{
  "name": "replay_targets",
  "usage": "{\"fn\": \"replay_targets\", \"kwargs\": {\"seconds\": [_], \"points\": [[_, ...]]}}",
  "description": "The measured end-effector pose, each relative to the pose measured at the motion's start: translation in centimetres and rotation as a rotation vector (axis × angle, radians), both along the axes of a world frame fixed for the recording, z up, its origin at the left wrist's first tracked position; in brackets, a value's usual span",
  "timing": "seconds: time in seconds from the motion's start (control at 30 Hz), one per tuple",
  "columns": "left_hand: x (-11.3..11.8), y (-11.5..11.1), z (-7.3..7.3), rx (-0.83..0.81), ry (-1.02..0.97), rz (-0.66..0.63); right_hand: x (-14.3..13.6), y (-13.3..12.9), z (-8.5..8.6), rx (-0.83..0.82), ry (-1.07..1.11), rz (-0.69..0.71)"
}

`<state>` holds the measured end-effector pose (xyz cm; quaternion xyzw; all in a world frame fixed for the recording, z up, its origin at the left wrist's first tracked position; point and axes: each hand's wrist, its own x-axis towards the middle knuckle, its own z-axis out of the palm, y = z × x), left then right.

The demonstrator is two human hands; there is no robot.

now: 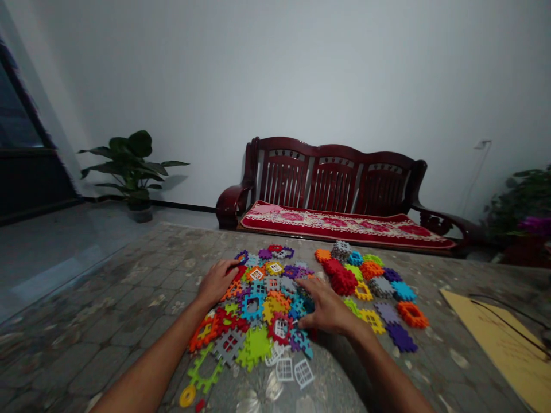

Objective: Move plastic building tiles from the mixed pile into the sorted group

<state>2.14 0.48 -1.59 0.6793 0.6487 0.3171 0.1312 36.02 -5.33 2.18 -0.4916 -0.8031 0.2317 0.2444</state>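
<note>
A spread of colourful interlocking plastic pieces lies on the patterned table, among them a lime green piece (255, 347), a grey window piece (229, 346) and a blue frame (252, 307). My left hand (218, 282) rests at the left edge of the spread, its fingertips by a dark blue piece (242, 257); what it grips, if anything, is unclear. On the right side of the spread, my right hand (325, 306) has thumb and fingers apart over the teal pieces. Sorted stacks stand further right, including a red stack (341, 277) and an orange frame (413, 314).
White window inserts (284, 369) and a yellow ring (187, 396) lie at the near edge of the spread. Yellow cardboard (495, 344) with a black cable is at the right. A wooden bench (331, 172) stands behind the table.
</note>
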Motion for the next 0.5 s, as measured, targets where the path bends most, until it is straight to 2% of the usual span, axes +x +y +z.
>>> {"fn": "replay_targets", "kwargs": {"seconds": [0.23,0.37,0.5], "points": [[0.0,0.1,-0.1,0.013,-0.01,0.007,0.0,0.6,-0.5,-0.053,0.084,-0.024],[-0.1,0.2,-0.1,0.017,-0.012,0.008,0.1,1.1,-0.5,-0.094,0.158,-0.091],[-0.2,0.3,-0.5,0.028,-0.029,-0.001,-0.3,1.3,-0.6,-0.036,0.243,-0.167]]}}
